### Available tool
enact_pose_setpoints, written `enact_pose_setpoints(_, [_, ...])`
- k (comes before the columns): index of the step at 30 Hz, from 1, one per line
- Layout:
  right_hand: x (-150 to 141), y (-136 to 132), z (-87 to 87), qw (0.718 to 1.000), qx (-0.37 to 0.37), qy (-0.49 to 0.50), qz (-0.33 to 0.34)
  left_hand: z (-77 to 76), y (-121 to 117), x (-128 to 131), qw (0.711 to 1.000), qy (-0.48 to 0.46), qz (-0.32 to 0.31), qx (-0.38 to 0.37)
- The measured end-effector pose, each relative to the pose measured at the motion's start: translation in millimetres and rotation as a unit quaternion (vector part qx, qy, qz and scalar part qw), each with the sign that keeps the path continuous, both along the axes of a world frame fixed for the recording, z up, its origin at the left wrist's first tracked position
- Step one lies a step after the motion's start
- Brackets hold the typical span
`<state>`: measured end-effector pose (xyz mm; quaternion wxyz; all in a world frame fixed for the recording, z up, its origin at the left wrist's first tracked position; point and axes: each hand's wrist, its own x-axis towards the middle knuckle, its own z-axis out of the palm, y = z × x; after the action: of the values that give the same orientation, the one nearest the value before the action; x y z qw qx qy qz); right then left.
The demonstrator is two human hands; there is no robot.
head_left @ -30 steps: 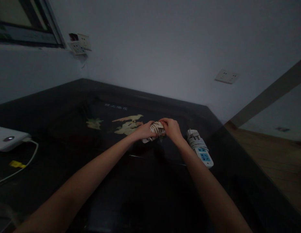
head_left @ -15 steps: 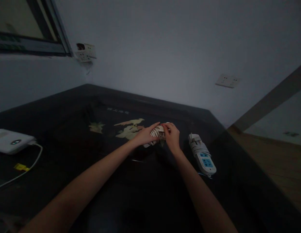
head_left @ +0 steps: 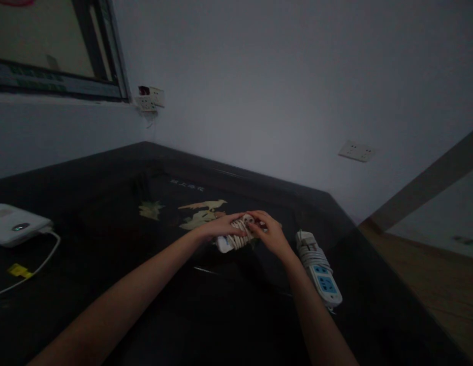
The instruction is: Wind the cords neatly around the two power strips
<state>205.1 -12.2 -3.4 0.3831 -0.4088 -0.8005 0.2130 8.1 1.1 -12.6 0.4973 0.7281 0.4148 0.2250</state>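
A white power strip [head_left: 225, 244] with its cord wound around its body lies between my hands, above the dark tabletop. My left hand [head_left: 224, 226] wraps around it from the left, thumb across the wound cord. My right hand [head_left: 267, 231] closes over its far right end, with fingers pinched near the cord's end. Part of the strip and whatever the right fingertips pinch are hidden. Right of my hands lies a second power strip [head_left: 324, 284], with blue socket faces and a grey-white cord wound around its upper part.
The dark glossy table [head_left: 190, 315] bears a printed bird and flower pattern. A white device [head_left: 17, 225] with a cable and a yellow tag [head_left: 20, 271] lies at the left. Wall sockets [head_left: 356, 151] sit behind the table, and a window [head_left: 49, 51] is at upper left.
The view has tilted up a little, so things appear lower. My right hand has bent further over the strip's end, and more of the strip's near left end shows.
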Motion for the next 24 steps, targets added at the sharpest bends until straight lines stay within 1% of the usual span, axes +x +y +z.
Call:
enact_pose_setpoints(4, [2.6, 2.0, -3.2, 0.999, -0.043, 0.009, 0.001, 5.4, -2.0, -5.0, 0.999, 0.033, -0.032, -0.015])
enact_pose_setpoints(12, [12.5, 1.0, 1.5, 0.992, -0.106, 0.022, 0.058, 6.2, -3.4, -0.9, 0.994, 0.068, -0.072, 0.04])
enact_pose_setpoints(17, [13.6, 0.9, -0.2, 0.99, -0.13, 0.031, 0.041, 11.1, -1.7, -2.8, 0.99, 0.112, -0.065, 0.055])
enact_pose_setpoints(24, [10.4, 4.2, -4.1, 0.992, -0.123, 0.029, 0.022, 10.8, 1.2, -4.5, 0.989, 0.133, -0.034, 0.061])
